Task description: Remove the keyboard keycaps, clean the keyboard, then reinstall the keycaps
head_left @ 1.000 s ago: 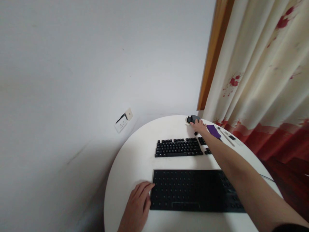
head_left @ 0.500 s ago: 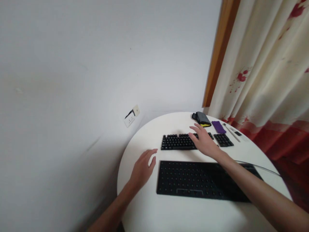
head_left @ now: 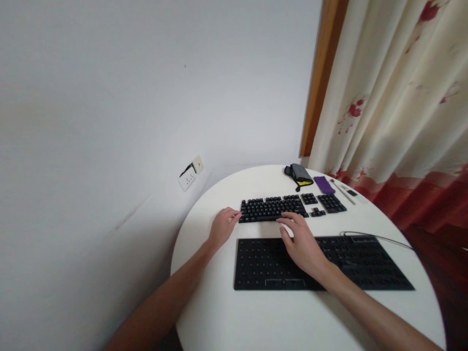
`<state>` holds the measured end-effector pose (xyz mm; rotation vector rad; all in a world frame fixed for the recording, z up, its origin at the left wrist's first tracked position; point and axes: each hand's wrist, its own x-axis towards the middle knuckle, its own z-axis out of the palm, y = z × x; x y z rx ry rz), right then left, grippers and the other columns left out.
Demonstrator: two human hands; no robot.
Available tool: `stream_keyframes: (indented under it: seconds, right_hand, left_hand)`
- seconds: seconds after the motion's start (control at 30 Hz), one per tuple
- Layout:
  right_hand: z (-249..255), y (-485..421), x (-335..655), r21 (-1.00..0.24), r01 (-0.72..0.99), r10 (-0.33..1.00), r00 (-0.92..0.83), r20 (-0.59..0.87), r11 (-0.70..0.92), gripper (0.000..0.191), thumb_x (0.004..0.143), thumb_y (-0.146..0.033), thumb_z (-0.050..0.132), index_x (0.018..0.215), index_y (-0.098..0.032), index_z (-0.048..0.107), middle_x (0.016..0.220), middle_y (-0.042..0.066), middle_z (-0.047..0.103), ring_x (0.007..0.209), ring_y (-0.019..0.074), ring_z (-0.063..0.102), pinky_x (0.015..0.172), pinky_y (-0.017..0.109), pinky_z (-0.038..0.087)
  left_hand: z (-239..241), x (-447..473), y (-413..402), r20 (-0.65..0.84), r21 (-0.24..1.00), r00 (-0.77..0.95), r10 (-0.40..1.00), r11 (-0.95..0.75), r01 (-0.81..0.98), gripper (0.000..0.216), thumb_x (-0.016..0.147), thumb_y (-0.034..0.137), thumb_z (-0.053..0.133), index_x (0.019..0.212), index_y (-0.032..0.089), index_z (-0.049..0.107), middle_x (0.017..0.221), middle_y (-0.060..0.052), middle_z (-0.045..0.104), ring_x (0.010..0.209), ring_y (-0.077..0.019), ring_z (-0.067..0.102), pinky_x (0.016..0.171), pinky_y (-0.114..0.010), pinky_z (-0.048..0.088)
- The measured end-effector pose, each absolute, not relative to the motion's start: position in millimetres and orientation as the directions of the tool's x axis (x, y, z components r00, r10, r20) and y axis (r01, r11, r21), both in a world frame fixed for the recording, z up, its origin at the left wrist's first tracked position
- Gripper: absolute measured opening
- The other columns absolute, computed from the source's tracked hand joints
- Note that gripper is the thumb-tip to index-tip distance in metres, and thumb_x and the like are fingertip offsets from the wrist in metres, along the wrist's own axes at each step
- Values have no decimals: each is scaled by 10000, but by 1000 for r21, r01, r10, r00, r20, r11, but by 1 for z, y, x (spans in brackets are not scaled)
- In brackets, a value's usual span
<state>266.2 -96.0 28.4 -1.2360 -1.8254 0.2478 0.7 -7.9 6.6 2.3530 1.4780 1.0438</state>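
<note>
A: Legible text, labels, brands, numbers or signs?
B: None. Key legends on far keyboard (head_left: pixel 272 208): too small to read. Near black board (head_left: pixel 365 263): pale dots only, no lettering made out.
A: Wall socket (head_left: pixel 188 178), far left, and purple item (head_left: pixel 323 185), far right?
B: Nothing legible on either.

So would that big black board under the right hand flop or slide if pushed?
Likely stiff: the black board lies flat with straight edges. It probably slides readily on the smooth white table, though its cable could tug.
</note>
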Motion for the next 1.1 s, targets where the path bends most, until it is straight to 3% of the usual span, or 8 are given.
stream_keyframes:
  seconds: [0.47, 0.9, 1.1]
  right_hand:
    - [14, -109, 270, -598, 645, 836, -118, 537, 475, 282, 898, -207, 501, 1070, -282, 711, 1141, 100, 619, 1111, 300, 554, 994, 545, 479]
    - [11, -107, 276, -604, 633, 840, -144, 522, 484, 271, 902, -215, 510, 1062, -290, 715, 1112, 96, 627, 1084, 294, 563, 974, 530, 482]
    - [17, -106, 270, -582, 655, 843, -166, 511, 482, 262, 908, -157, 482, 1048, -199, 699, 1082, 114, 608, 1048, 270, 547, 949, 487, 475]
  left_hand:
    - [-10, -11, -2, 442, 509, 243, 863, -465, 725, 156, 873, 289, 638, 924, 214, 766, 854, -30, 699, 750, -149, 618, 696, -264, 489]
    - [-14, -14, -2, 412, 482, 292, 863, -478, 734, 153, 825, 245, 708, 964, 226, 769, 883, -30, 668, 845, -178, 616, 772, -298, 475]
    - [-17, -16, 1, 445, 463, 292, 846, -497, 734, 132, 810, 246, 731, 935, 241, 773, 885, -25, 657, 855, -181, 610, 799, -310, 471]
